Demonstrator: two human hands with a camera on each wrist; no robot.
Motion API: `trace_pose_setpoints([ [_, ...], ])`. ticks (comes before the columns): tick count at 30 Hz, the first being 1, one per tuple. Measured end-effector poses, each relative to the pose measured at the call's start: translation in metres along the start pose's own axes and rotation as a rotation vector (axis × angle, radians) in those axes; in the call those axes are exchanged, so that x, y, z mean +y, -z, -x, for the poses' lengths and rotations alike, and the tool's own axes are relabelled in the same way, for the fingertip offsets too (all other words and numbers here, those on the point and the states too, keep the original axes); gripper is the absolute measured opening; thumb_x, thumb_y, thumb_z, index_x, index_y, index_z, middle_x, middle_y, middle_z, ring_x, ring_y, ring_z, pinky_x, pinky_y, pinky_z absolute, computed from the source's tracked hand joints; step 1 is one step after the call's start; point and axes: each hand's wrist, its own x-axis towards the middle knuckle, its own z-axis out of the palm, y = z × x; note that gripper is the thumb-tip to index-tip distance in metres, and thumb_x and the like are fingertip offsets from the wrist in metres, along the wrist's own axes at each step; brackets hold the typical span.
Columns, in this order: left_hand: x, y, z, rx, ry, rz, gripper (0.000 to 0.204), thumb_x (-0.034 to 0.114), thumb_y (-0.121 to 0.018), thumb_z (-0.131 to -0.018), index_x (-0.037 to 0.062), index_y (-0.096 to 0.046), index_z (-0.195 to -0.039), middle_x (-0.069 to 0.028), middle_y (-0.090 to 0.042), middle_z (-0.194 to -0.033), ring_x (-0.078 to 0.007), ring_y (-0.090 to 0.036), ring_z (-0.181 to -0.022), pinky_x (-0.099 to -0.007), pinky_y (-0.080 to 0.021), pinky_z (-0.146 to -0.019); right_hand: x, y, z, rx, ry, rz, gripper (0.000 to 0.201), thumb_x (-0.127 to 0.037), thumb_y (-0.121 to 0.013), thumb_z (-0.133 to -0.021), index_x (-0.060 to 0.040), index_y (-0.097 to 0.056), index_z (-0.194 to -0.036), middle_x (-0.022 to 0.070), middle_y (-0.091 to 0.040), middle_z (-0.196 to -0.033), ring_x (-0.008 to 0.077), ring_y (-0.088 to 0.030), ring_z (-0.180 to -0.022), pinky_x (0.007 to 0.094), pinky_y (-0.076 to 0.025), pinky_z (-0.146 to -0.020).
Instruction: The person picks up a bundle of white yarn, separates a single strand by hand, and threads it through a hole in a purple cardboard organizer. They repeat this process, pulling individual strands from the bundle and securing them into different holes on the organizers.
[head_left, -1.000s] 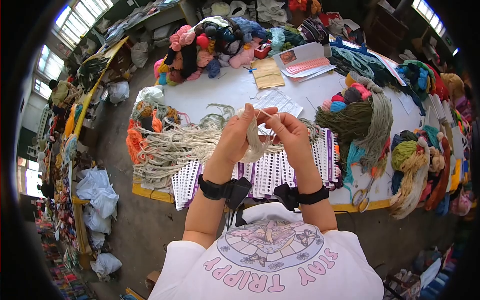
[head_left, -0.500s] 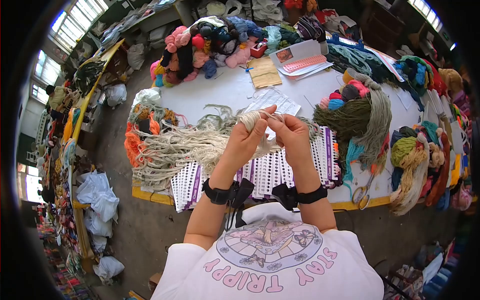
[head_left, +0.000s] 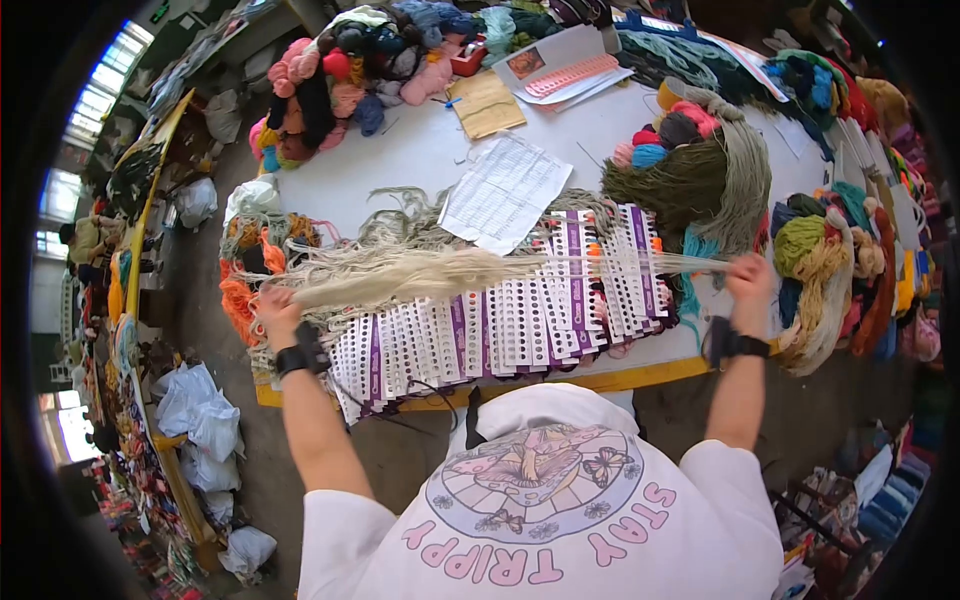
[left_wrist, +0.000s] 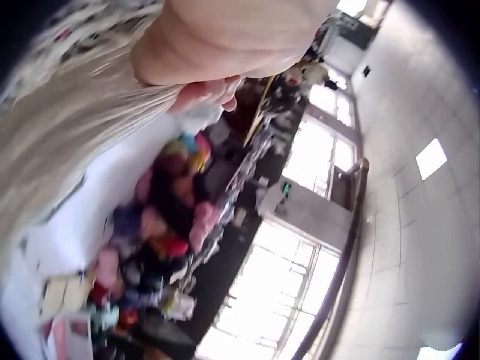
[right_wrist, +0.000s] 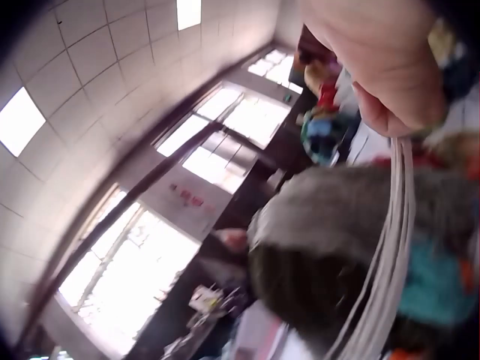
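A hank of cream yarn (head_left: 420, 276) is stretched sideways over the table between both hands. My left hand (head_left: 278, 308) grips its thick, bunched end at the left; in the left wrist view the strands (left_wrist: 90, 112) fan out from the curled fingers (left_wrist: 206, 94). Far to the right, my right hand (head_left: 748, 276) grips the thin end, and a few pale strands (right_wrist: 390, 247) run taut from its fist in the right wrist view. Below the yarn lies a row of white perforated cards (head_left: 480, 335) with purple bands. A printed sheet (head_left: 505, 190) lies just behind the yarn.
Orange yarn (head_left: 237, 297) lies near the left hand. Olive-green hanks (head_left: 665, 195) and teal yarn (head_left: 703, 262) lie by the right hand. Piled colourful yarn (head_left: 320, 105), a tan envelope (head_left: 490, 105) and a booklet (head_left: 565, 68) stand at the back. A yellow edge (head_left: 640, 375) borders the table.
Both hands were close together at the middle, handling bunched cream yarn. They have moved wide apart, left and right, drawing the yarn out straight between them. The printed sheet and cards are now less covered.
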Motion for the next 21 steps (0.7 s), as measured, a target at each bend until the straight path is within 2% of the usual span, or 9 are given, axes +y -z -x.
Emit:
trace_pose_setpoints([
  [2, 0.053, 0.037, -0.010, 0.047, -0.129, 0.031, 0.013, 0.018, -0.042, -0.086, 0.0104, -0.048, -0.077, 0.0043, -0.034, -0.054, -0.0076, -0.030, -0.044, -0.0222, -0.026, -0.043, -0.069, 0.029, 0.008, 0.181, 0.455, 0.241, 0.021, -0.005, -0.043, -0.076, -0.0107, -0.032, -0.059, -0.0005, -0.030, -0.050, 0.0106, -0.031, -0.043, 0.0250, -0.031, -0.042],
  [6, -0.019, -0.051, 0.053, -0.226, -0.103, -0.095, 0.021, 0.026, -0.042, -0.088, 0.0096, -0.049, -0.077, 0.0029, -0.036, -0.055, -0.0081, -0.029, -0.044, -0.0220, -0.024, -0.042, -0.130, 0.087, -0.031, 0.216, 0.901, 0.774, 0.009, -0.004, -0.043, -0.074, -0.0076, -0.041, -0.066, 0.0019, -0.037, -0.058, 0.0139, -0.040, -0.048, 0.0262, -0.037, -0.044],
  [8, -0.104, -0.092, 0.064, -0.201, -0.019, -0.089, 0.023, 0.026, -0.042, -0.087, 0.0095, -0.049, -0.072, 0.0026, -0.036, -0.055, -0.0080, -0.029, -0.044, -0.0219, -0.023, -0.042, -0.053, 0.012, -0.014, 0.527, 0.744, 0.659, 0.005, -0.009, -0.052, -0.076, -0.0059, -0.049, -0.078, 0.0022, -0.041, -0.062, 0.0126, -0.039, -0.047, 0.0265, -0.037, -0.041],
  [12, -0.171, -0.117, 0.065, -0.390, 0.200, -0.021, 0.021, 0.019, -0.047, -0.084, 0.0092, -0.048, -0.065, 0.0025, -0.039, -0.055, -0.0088, -0.036, -0.047, -0.0219, -0.029, -0.045, 0.015, 0.028, -0.055, -0.007, 0.342, 0.697, 0.006, -0.012, -0.055, -0.078, -0.0079, -0.050, -0.077, 0.0010, -0.040, -0.059, 0.0126, -0.042, -0.046, 0.0270, -0.039, -0.042],
  [14, -0.072, -0.083, 0.036, -0.295, 0.296, 0.277, 0.017, 0.015, -0.050, -0.079, 0.0093, -0.048, -0.064, 0.0022, -0.042, -0.055, -0.0112, -0.043, -0.050, -0.0227, -0.035, -0.050, -0.039, 0.040, -0.038, 0.146, 0.445, 0.752, 0.010, -0.015, -0.056, -0.078, -0.0079, -0.049, -0.081, 0.0013, -0.041, -0.060, 0.0135, -0.043, -0.047, 0.0264, -0.039, -0.045],
  [15, -0.029, -0.071, 0.032, -0.156, -0.184, -0.184, 0.009, 0.014, -0.049, -0.079, 0.0076, -0.050, -0.072, 0.0020, -0.041, -0.056, -0.0103, -0.042, -0.050, -0.0222, -0.034, -0.047, -0.129, 0.090, -0.044, 0.303, 0.549, 0.762, 0.017, -0.017, -0.057, -0.077, -0.0064, -0.049, -0.087, 0.0015, -0.042, -0.061, 0.0150, -0.046, -0.052, 0.0272, -0.040, -0.047],
  [17, 0.089, -0.049, 0.039, -0.277, -0.287, -0.177, 0.015, 0.016, -0.044, -0.083, 0.0035, -0.050, -0.088, 0.0013, -0.037, -0.055, -0.0093, -0.034, -0.046, -0.0222, -0.031, -0.042, -0.188, 0.056, 0.011, 0.630, 0.900, 0.711, 0.020, -0.020, -0.057, -0.075, -0.0042, -0.051, -0.086, 0.0051, -0.048, -0.067, 0.0178, -0.050, -0.055, 0.0280, -0.042, -0.046],
  [19, 0.131, -0.061, 0.070, -0.126, -0.495, -0.236, 0.022, 0.023, -0.040, -0.088, 0.0028, -0.050, -0.087, 0.0007, -0.033, -0.054, -0.0098, -0.027, -0.043, -0.0218, -0.026, -0.042, -0.192, -0.023, 0.075, 0.810, 1.277, 0.623, 0.017, -0.017, -0.057, -0.074, -0.0011, -0.054, -0.078, 0.0100, -0.054, -0.073, 0.0202, -0.052, -0.054, 0.0297, -0.045, -0.044],
  [21, 0.114, -0.092, 0.095, -0.188, -0.544, -0.288, 0.023, 0.023, -0.040, -0.089, 0.0028, -0.050, -0.087, 0.0011, -0.033, -0.054, -0.0080, -0.026, -0.043, -0.0208, -0.024, -0.042, -0.287, 0.014, 0.080, 0.714, 1.384, 0.681, 0.016, -0.012, -0.054, -0.072, 0.0039, -0.055, -0.075, 0.0086, -0.054, -0.070, 0.0187, -0.052, -0.051, 0.0301, -0.046, -0.045],
])
